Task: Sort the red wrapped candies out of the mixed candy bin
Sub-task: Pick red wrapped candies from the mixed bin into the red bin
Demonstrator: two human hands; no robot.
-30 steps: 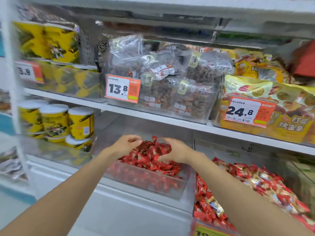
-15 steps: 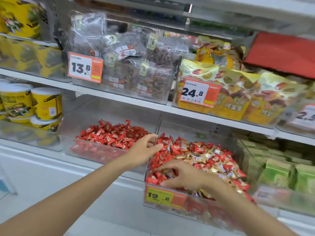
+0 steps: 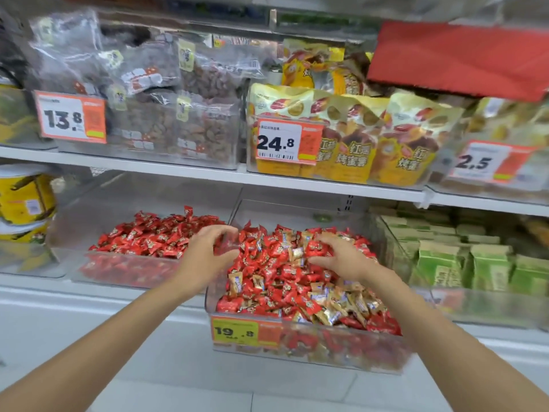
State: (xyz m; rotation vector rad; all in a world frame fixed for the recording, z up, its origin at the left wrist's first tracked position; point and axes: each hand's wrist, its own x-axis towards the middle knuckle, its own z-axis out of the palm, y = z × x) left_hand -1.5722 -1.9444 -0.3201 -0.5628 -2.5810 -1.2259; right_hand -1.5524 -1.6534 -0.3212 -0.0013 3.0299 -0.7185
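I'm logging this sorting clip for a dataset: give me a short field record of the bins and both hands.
mixed bin: red candies and gold candies, price tag 19.8
red bin: left of the mixed bin, only red wrappers visible
left hand: fingers curled over the wall between the bins; contents unclear
right hand: fingers in the mixed pile; grip unclear

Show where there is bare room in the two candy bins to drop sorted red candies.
The red candy bin has bare floor left of and behind its red pile. The mixed bin is heaped side to side, the right hand on the heap, the left hand over the wall between bins.
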